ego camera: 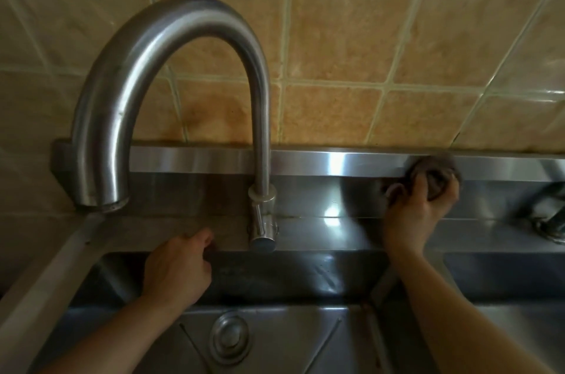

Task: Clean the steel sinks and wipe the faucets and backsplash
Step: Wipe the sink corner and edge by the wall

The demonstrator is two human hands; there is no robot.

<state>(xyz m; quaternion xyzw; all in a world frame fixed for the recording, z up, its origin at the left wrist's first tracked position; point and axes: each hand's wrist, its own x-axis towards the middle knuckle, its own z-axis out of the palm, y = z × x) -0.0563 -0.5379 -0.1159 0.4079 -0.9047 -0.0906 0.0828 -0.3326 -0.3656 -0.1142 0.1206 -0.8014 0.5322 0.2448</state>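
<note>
Nearest, the steel sink basin with round drain [275, 340] is lying below the tall curved brushed-steel faucet [171, 68], showing dark streaks; likely unfinished. Left of the faucet base, the left hand [179, 269] is resting on the basin's back rim, fingers loosely curled, grasping nothing. Right of the faucet, the right hand [420, 205] is clenching a dark crumpled scouring cloth [432, 170] against the steel backsplash ledge [321, 163]. Beyond, the stained tan tiles [336, 53] are awaiting wiping.

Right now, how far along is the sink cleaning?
In hand: the right hand grips a grey scrubbing wad against the steel backsplash ledge; the left hand rests on the left sink's back rim. Left: the tiles behind the gooseneck faucet show brown staining. Nothing is clearly finished.
</note>
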